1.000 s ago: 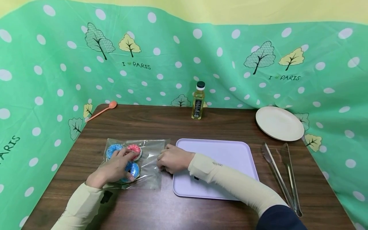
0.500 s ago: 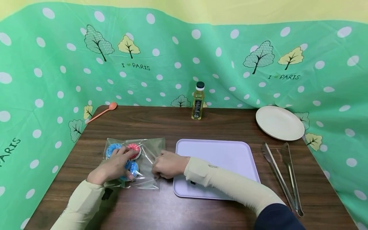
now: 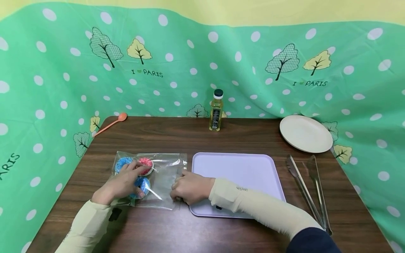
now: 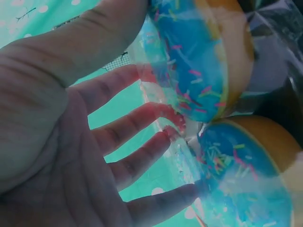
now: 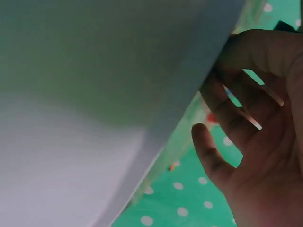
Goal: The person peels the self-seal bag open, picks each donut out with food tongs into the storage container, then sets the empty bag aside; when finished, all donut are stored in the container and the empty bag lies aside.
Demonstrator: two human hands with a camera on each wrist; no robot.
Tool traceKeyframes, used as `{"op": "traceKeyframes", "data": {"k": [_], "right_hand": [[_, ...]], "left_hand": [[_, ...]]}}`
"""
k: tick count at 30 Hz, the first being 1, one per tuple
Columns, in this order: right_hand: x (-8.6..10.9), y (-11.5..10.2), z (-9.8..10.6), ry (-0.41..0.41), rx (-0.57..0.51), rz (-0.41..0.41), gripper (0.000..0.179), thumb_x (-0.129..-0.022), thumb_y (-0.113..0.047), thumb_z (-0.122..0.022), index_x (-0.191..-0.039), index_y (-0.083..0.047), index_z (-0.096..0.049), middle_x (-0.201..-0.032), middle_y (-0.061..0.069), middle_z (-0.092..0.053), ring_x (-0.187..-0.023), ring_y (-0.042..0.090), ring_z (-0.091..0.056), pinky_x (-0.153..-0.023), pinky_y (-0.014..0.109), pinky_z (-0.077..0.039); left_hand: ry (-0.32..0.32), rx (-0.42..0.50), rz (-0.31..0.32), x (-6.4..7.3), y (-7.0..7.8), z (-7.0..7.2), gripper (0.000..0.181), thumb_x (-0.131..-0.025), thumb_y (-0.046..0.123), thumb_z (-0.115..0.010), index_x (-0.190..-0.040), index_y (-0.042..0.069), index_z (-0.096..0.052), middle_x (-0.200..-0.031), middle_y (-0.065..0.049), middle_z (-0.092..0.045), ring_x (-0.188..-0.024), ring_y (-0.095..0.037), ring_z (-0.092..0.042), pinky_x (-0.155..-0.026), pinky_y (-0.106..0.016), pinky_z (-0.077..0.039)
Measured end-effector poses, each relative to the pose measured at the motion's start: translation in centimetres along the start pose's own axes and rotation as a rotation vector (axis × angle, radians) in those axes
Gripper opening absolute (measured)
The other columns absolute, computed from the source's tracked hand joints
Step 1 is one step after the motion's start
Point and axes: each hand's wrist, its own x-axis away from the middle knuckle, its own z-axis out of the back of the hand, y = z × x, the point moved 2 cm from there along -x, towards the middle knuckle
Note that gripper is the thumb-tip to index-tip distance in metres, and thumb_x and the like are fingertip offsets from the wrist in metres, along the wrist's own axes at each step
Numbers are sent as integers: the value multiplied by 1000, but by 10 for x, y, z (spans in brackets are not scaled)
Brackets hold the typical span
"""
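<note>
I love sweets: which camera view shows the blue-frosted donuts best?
The left wrist view: the blue-frosted donuts are close up, sprinkles visible. The head view shows both smaller, in a clear bag, partly covered by the left hand. In the right wrist view, I can't make them out.

Head view forward and down, wrist views close up, doughnuts (image 4: 194,61) shared by head and left wrist

The clear plastic bag (image 3: 162,179) is lying flat on the table (image 3: 152,228), its right half creasing and catching the light! Inside, on the left, a sprinkled blue doughnut (image 3: 123,162) is sitting at the back, a pink-red doughnut (image 3: 146,162) is showing beside it, and a second blue doughnut (image 3: 144,185) is resting nearer the front.
</note>
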Motion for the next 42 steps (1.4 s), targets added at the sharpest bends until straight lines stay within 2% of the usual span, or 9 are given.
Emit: {"op": "traceKeyframes", "data": {"k": [4, 9, 12, 16, 20, 25, 29, 35, 42], "right_hand": [[20, -14, 10, 19, 23, -17, 12, -89, -21, -69, -94, -31, -72, -89, -17, -64, -88, 6, -60, -76, 30, -43], [63, -24, 27, 109, -12, -66, 13, -88, -19, -71, -99, -26, -72, -91, -15, -66, -91, 7, -61, -91, 34, -45], [94, -23, 34, 192, -61, -140, 20, -83, -16, -75, -101, -23, -73, -93, -13, -67, -93, 9, -62, -94, 36, -46], [142, -17, 36, 301, -154, -303, 23, -81, -11, -80, -103, -18, -74, -96, -10, -69, -93, 11, -64, -92, 39, -48], [192, -14, 33, 349, -211, -520, 27, -79, -9, -84, -104, -15, -75, -99, -9, -70, -95, 12, -65, -89, 42, -50], [243, -13, 31, 360, -206, -747, 35, -75, -5, -87, -106, -16, -76, -101, -8, -72, -95, 16, -67, -84, 45, -54], [274, -13, 32, 379, -199, -891, 35, -76, -4, -87, -107, -14, -76, -103, -2, -73, -94, 21, -69, -77, 45, -56], [318, -14, 31, 369, -172, -1149, 33, -80, -8, -82, -112, -6, -73, -109, 16, -70, -96, 39, -65, -74, 58, -52], [351, -17, 23, 248, -264, -1373, 42, -86, -13, -78, -121, 5, -64, -118, 34, -56, -102, 54, -54, -72, 65, -46]], "left_hand": [[23, -16, -8, 1, 1, 0, 83, -70, 24, -93, -142, 7, -57, -139, -22, -46, -122, -46, -40, -89, -62, -48], [38, -36, -16, 0, 3, 2, 82, -70, 29, -92, -142, 8, -57, -140, -21, -47, -121, -45, -41, -92, -64, -46], [59, -33, -23, -3, 3, 2, 82, -71, 34, -91, -142, 9, -58, -147, -22, -43, -132, -49, -35, -102, -75, -28], [65, -27, -28, -6, -1, -2, 79, -75, 38, -87, -144, 11, -57, -156, -23, -34, -145, -51, -19, -100, -84, -5], [67, -53, -32, -8, -5, -5, 74, -81, 41, -83, -143, 11, -58, -157, -24, -34, -144, -51, -20, -100, -83, -12], [168, -121, -76, -11, -1, -6, 49, -88, 35, -79, -129, 9, -70, -147, -25, -47, -134, -52, -39, -98, -79, -29], [223, -167, -71, -13, 1, -10, 31, -90, 30, -78, -115, 12, -78, -141, -22, -53, -127, -48, -48, -95, -78, -34], [225, -163, -8, -19, 2, -11, 54, -86, 39, -80, -130, 10, -68, -145, -19, -51, -135, -44, -43, -99, -81, -26], [100, -111, 90, -22, 2, -16, 87, -76, 58, -82, -147, 15, -55, -159, -20, -31, -144, -48, -22, -97, -86, -11]]}}
